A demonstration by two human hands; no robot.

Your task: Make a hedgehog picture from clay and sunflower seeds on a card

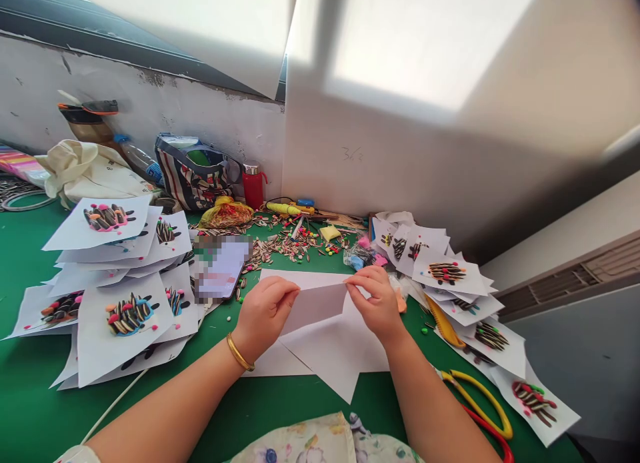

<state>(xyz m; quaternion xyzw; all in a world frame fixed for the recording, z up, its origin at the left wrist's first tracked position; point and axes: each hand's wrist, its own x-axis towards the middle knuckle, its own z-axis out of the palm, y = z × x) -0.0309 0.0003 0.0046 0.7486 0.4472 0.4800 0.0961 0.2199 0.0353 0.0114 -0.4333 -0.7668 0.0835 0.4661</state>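
Pinched between both hands, left hand [265, 310] and right hand [376, 302], a smooth white paper sheet [315, 304] bends along a crease at frame centre. Flat paper pieces [330, 356] lie beneath on green felt table [30, 390]; seed-decorated cards [125, 316] crowd both sides.

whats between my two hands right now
A folded white sheet spans the gap, its ends pinched by the left hand and the right hand; more white sheets lie beneath on the green table. Head view shows it.

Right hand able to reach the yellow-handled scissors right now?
Probably yes: the scissors lie uncovered beside that forearm. But the right hand is pinching the folded paper, so it must let go first.
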